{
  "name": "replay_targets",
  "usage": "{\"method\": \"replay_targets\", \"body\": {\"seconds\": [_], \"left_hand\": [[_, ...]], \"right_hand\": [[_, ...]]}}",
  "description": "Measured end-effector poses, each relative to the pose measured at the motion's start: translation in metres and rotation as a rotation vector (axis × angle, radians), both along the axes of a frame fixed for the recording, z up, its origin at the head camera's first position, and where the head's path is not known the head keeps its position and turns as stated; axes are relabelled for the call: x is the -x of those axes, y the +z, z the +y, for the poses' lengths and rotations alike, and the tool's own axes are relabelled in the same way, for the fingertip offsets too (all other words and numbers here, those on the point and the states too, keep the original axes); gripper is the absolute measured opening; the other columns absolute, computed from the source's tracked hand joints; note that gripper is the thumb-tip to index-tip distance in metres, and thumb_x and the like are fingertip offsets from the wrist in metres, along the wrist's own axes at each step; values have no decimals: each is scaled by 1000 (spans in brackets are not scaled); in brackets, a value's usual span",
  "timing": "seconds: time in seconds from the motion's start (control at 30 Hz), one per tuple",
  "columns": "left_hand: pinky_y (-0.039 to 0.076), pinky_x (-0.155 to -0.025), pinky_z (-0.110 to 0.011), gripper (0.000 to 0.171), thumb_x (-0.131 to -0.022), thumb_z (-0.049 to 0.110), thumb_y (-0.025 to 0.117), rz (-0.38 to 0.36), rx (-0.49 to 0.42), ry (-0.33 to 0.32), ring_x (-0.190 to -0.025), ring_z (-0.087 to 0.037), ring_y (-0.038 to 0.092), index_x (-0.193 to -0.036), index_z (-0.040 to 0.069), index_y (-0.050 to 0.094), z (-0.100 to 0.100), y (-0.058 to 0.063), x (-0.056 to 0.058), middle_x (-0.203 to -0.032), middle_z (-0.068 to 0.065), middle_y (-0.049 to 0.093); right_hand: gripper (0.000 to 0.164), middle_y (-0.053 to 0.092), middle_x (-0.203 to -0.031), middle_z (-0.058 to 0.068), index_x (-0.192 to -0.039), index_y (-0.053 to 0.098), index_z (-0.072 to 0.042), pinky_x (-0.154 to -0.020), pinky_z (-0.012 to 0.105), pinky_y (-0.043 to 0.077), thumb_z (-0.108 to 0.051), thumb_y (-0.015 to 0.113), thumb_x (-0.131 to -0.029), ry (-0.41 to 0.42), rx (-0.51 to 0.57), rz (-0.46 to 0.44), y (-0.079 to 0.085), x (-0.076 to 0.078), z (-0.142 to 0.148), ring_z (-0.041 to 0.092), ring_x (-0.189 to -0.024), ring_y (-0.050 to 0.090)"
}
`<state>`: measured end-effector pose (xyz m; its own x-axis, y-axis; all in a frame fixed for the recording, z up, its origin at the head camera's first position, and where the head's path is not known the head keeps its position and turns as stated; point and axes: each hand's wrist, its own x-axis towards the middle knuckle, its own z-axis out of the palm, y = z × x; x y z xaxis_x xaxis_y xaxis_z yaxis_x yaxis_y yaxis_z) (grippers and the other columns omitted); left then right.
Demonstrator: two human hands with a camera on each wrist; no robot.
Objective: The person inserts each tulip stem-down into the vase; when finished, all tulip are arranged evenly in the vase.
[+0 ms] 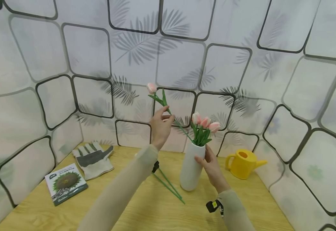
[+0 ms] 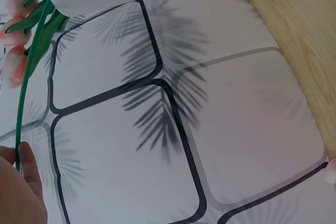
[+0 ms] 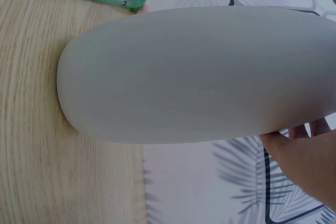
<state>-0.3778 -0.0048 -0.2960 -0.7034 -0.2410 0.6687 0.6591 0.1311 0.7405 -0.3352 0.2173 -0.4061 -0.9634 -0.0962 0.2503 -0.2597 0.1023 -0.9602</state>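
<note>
Between the thumb and fingers of my left hand (image 1: 161, 126) is the green stem of a pink tulip (image 1: 151, 88). Its bloom points up and left, while the stem's lower end slants down to the mouth of a white vase (image 1: 191, 168). Several pink tulips (image 1: 205, 122) stand in that vase, leaning right. My right hand (image 1: 214, 168) grips the vase's right side just below the rim; in the right wrist view its fingers (image 3: 275, 139) go behind the white wall. Two more green stems (image 1: 168, 184) lie on the table, partly hidden by my left forearm.
A yellow watering can (image 1: 243, 165) stands to the right of the vase, spout pointing right. At the left of the wooden table (image 1: 133, 208) lie a white and grey glove (image 1: 94, 160) and a plant-picture packet (image 1: 66, 183). A patterned wall covering (image 1: 136, 106) rises behind.
</note>
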Motion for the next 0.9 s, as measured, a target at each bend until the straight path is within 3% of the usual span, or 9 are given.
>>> {"method": "replay_targets", "body": {"seconds": [0.2,0.53,0.73,0.9], "left_hand": [[60,-80,-28,40,-89,5,71,62,45,4,-93,-25,70,-129,6,63,11,-1,-1,-124,-16,62],[60,-72,-24,33,-91,4,69,122,130,-15,-84,-24,72,-123,6,67,26,-8,-3,-116,-14,70],[58,-67,-20,28,-91,2,67,133,153,-29,-77,-24,72,-119,3,69,35,-13,-1,-107,-18,72],[58,-69,-20,28,-90,3,69,131,228,-22,-79,-22,72,-118,2,69,41,-17,-4,-106,-16,72]], "right_hand": [[79,32,-158,9,-158,16,-19,-120,56,22,-21,65,-96,10,-3,6,1,0,2,29,-143,33],[79,32,-158,7,-158,16,-22,-120,55,22,-22,65,-96,15,-4,-1,2,-2,0,29,-143,34],[78,32,-158,8,-158,16,-21,-120,55,23,-20,64,-96,13,0,0,3,-3,-1,28,-143,33],[78,31,-159,9,-158,16,-19,-120,56,22,-19,64,-97,13,0,-2,3,-3,-1,29,-143,32]]}}
